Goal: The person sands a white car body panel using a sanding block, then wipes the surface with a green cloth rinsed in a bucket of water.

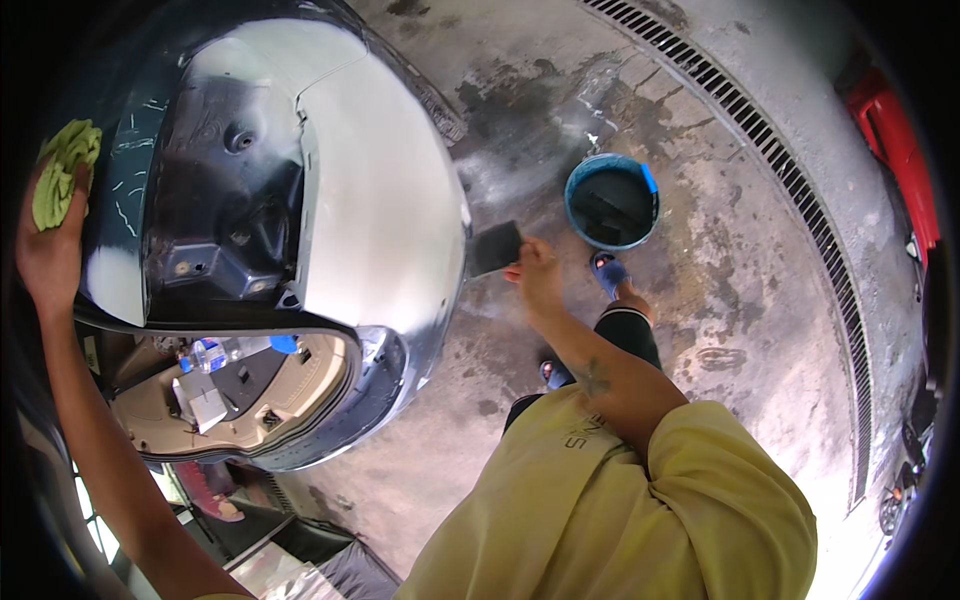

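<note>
My left hand (pixel 48 262) is closed around a crumpled yellow-green cloth (pixel 66 175), at the dark car panel on the far left. Between the fingers of my right hand (pixel 540 275) is a flat, dark grey sheet of sandpaper (pixel 496 249). It is held by one edge, close to the car's rounded rear corner. That corner panel (pixel 375 170) carries whitish, cloudy patches over its surface. Beside it lies a dark recessed lamp opening (pixel 225 150). White streaks mark the dark green panel (pixel 128 170) near the cloth.
A teal bucket (pixel 612 243) of dark water, with a blue item on its rim, stands on the stained concrete floor (pixel 740 330). The open boot (pixel 330 395) holds bottles and papers. A drain grate (pixel 800 190) curves along the right. Another person's foot (pixel 225 508) shows at lower left.
</note>
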Demonstrator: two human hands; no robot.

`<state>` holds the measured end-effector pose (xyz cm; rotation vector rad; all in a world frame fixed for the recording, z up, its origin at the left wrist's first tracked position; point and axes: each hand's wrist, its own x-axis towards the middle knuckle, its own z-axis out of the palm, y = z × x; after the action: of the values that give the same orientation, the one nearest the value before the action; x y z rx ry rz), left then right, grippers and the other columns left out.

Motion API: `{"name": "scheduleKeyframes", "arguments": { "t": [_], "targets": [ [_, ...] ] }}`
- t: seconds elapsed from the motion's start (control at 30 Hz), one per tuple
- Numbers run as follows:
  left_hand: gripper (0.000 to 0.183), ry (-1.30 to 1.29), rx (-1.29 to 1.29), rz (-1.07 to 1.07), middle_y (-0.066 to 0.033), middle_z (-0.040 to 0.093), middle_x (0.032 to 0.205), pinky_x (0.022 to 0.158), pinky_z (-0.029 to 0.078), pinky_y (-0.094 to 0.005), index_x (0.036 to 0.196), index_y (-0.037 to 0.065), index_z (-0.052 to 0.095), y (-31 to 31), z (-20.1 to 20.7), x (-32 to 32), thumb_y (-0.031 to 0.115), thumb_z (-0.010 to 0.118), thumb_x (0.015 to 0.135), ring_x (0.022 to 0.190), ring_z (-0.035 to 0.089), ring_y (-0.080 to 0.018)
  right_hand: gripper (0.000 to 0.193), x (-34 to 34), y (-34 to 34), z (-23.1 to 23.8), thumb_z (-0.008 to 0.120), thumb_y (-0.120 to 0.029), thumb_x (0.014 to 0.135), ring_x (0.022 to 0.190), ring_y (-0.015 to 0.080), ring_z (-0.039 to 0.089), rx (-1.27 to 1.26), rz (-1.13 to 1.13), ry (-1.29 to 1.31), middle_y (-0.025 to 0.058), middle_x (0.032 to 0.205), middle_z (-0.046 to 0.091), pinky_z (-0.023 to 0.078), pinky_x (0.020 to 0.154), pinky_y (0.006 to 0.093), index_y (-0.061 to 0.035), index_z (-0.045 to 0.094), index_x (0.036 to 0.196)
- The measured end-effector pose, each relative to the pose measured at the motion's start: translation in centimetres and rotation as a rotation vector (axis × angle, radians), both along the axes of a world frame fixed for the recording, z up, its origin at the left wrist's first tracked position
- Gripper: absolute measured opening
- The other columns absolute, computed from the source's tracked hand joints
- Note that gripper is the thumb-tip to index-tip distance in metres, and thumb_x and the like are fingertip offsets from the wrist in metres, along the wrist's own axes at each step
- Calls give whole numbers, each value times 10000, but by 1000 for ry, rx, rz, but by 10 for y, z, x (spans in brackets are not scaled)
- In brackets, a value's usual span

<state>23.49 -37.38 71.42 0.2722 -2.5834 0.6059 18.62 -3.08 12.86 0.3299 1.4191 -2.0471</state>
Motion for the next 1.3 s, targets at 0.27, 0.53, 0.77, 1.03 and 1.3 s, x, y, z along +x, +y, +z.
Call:
{"name": "scheduleKeyframes", "arguments": {
  "t": [0.27, 0.53, 0.77, 1.03, 1.3],
  "targets": [
    [486, -6, 469, -318, -185, 621, 1404, 1079, 531, -453, 1304, 32, 661, 199, -212, -71, 63, 848, 857, 1271, 636, -360, 230, -133, 138, -124, 596, -144, 1092, 657, 119, 665, 101, -194, -238, 47, 952, 736, 572, 618, 281, -30, 704, 1259],
    [399, 96, 1905, 367, -125, 683, 1252, 966, 584, -405, 1297, 47, 579, 341, -666, -169, 60, 786, 956, 1135, 697, -243, 254, -293, 193, -209, 589, -205, 1104, 845, 138, 698, 61, 51, -345, 28, 1043, 727, 576, 750, 323, -106, 634, 1335],
    [499, 142, 2143, 661, -92, 719, 1207, 964, 542, -302, 1388, 10, 602, 431, -921, -236, 118, 796, 940, 1101, 687, -186, 248, -381, 179, -312, 652, -137, 1048, 986, 159, 745, 335, 361, 117, 88, 1098, 757, 600, 852, 297, -38, 710, 1269],
    [340, 467, 2660, 1167, -165, 709, 1253, 962, 586, -410, 1383, -25, 585, 376, -946, -212, 103, 602, 1069, 1106, 714, -284, 224, -291, 158, -372, 697, -126, 999, 1110, 278, 763, 423, 857, 534, 180, 1186, 782, 577, 980, 363, -20, 764, 1184],
    [376, 501, 2575, 1082, -181, 737, 1220, 1009, 606, -478, 1296, -38, 628, 339, -930, -199, 150, 774, 1005, 1156, 740, -328, 550, -279, 78, -534, 716, -290, 959, 1240, 413, 673, 928, 1145, 791, 252, 1384, 665, 549, 1022, 527, -35, 590, 1430]
  ]
}}
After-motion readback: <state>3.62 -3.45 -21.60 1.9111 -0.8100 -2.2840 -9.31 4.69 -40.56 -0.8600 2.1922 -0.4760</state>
